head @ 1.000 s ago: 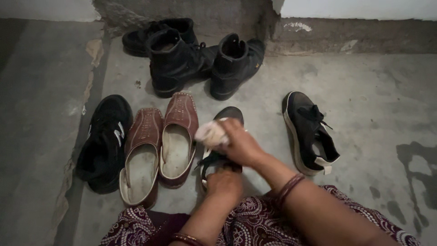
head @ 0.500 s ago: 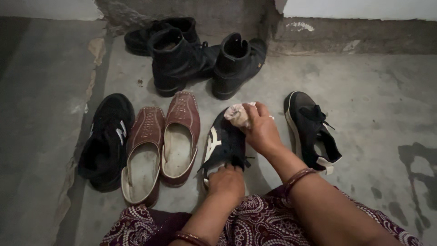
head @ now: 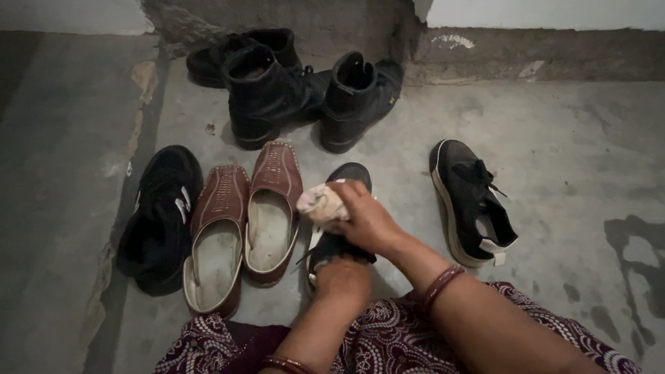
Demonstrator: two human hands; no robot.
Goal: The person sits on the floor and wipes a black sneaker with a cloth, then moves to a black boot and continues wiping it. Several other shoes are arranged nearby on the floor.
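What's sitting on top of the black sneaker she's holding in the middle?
On the black sneaker, the right hand presses a pale crumpled cloth; the left hand covers its heel. Only toe and some lace show; the rest is hidden.

a worn grey concrete floor (head: 568, 138), cracked along its left side and stained dark at the right, carries a scatter of footwear: two black boots (head: 267, 93) and a low black shoe (head: 208, 62) by the wall, a black trainer (head: 159, 215) at left, a pair of brown slip-ons (head: 242, 221) beside it, a black sneaker (head: 346, 176) in the middle and its mate (head: 467, 201) lying apart at right.
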